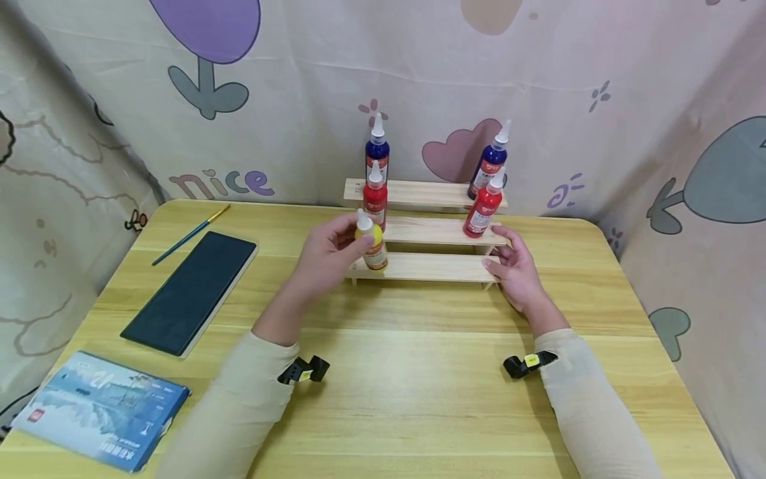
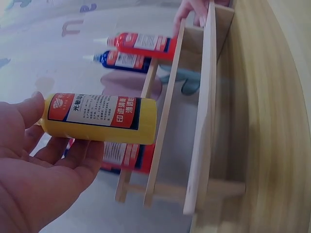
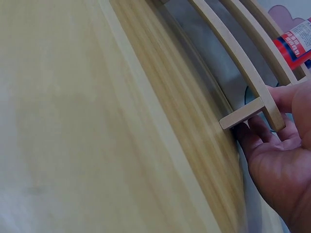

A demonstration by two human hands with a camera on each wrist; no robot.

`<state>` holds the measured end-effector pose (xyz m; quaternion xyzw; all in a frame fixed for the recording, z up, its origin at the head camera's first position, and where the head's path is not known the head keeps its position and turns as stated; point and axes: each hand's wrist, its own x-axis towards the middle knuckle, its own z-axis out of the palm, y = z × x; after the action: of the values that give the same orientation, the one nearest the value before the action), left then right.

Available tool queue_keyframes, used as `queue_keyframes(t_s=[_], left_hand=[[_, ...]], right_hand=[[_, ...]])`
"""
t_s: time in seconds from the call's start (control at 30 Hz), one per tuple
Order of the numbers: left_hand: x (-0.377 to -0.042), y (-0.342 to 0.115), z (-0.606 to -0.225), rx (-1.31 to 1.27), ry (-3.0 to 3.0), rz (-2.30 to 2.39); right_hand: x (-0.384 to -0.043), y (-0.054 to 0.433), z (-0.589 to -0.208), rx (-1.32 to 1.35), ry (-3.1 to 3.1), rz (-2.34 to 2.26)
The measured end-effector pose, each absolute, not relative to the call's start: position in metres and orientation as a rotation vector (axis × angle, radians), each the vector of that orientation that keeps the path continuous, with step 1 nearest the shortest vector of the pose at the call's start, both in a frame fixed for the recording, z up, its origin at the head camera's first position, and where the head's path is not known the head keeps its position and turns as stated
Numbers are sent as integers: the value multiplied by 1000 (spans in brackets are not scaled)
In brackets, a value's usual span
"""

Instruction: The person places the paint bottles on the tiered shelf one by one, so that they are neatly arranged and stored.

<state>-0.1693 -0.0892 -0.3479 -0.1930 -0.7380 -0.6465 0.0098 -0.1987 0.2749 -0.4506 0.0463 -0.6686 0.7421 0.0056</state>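
Note:
My left hand (image 1: 326,253) pinches a yellow squeeze bottle (image 1: 376,254) by its upper part, thumb and fingers on either side below the white nozzle. Its base is close over the left end of the lowest step of a wooden three-step rack (image 1: 427,267). In the left wrist view the yellow bottle (image 2: 99,128) shows a printed label. At the rack's right end my right hand (image 1: 519,276) grips the lowest step, thumb on top. Red bottles (image 1: 374,198) (image 1: 481,211) stand at both ends of the middle step, and blue bottles (image 1: 377,148) (image 1: 487,166) on the top step.
To the left on the table (image 1: 407,399) lie a paintbrush (image 1: 191,234), a dark flat tablet-like slab (image 1: 190,293) and a blue picture-covered pack (image 1: 102,409). A patterned cloth (image 1: 311,86) hangs right behind the rack.

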Motion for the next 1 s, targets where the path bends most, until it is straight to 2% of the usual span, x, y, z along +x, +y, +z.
queue_keyframes(t_s=[0.5, 1.0], left_hand=[[-186, -35, -346, -729, -2442, -1988], [-209, -7, -358, -798, -2629, -1915]], right_hand=[[-199, 276, -452, 140, -2097, 2313], [-199, 275, -453, 149, -2086, 2332]])
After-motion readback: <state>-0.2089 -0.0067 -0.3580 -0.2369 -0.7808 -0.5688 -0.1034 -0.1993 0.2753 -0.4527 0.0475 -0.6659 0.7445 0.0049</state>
